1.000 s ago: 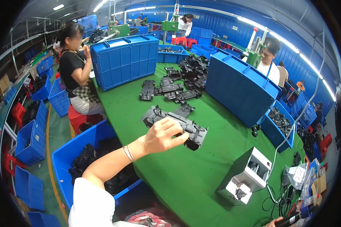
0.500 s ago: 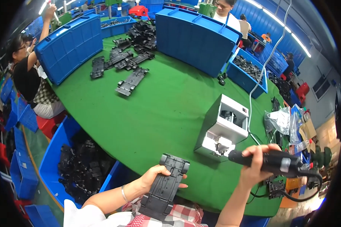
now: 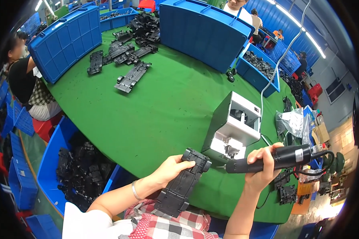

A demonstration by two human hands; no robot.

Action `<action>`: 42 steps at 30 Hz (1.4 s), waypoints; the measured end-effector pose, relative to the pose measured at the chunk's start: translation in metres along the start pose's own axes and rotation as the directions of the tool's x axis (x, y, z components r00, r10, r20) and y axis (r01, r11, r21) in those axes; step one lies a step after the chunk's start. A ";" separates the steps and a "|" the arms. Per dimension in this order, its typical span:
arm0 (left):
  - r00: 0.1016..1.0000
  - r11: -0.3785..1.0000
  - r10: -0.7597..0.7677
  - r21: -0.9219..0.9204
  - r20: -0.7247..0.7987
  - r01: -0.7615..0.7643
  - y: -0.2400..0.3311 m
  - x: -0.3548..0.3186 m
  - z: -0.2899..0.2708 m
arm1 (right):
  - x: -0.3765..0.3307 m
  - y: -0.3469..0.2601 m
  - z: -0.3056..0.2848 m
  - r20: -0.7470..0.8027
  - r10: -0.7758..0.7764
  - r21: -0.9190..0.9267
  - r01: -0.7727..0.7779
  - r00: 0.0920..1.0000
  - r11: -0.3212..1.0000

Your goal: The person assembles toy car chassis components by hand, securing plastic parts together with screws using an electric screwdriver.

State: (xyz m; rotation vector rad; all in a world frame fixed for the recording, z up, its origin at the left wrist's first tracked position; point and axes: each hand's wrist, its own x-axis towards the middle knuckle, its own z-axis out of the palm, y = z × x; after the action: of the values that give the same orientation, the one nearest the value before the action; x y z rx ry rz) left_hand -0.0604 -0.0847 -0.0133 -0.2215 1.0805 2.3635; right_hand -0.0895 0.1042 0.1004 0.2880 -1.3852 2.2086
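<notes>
Bench work seen from above, on a green-covered table [image 3: 155, 115]. The left hand [image 3: 173, 169], at lower centre of the frame, grips a black chassis part [image 3: 179, 187] by its edge, the thumb lying across the upper face; the part slants, its lower end over a checkered apron [image 3: 167, 227]. The right hand [image 3: 261, 163], at lower right, is closed around a black corded power tool [image 3: 291, 156] — held nearly level, its narrow tip pointing left, near the part's upper end. Just above the tool stands a silver box-shaped machine [image 3: 233, 127]. Upper left of centre, a single similar chassis [image 3: 132, 76] lies in front of a heap of black parts [image 3: 145, 26]. Two blue crates stand on their sides — one at upper left [image 3: 68, 42], one at upper centre [image 3: 203, 32]. A blue bin [image 3: 48, 163] at lower left contains more black parts.
</notes>
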 end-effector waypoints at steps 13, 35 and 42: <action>0.999 0.983 0.042 0.182 -0.019 -0.038 -0.004 0.003 0.018 | -0.030 0.019 0.013 0.271 -0.095 -0.217 0.157 0.958 0.964; 0.998 0.982 -0.005 0.190 0.067 -0.007 -0.006 0.006 0.012 | 0.002 0.011 0.004 0.074 -0.032 -0.122 0.041 0.997 0.992; 0.991 0.985 0.011 0.170 0.132 -0.033 -0.003 0.011 0.012 | -0.016 0.034 0.024 0.158 -0.010 -0.009 0.011 0.987 1.000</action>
State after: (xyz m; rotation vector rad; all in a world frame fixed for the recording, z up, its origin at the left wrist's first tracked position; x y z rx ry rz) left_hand -0.0676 -0.0702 -0.0114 0.0072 1.2199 2.2540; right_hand -0.0956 0.0663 0.0781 0.4748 -1.4731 2.2096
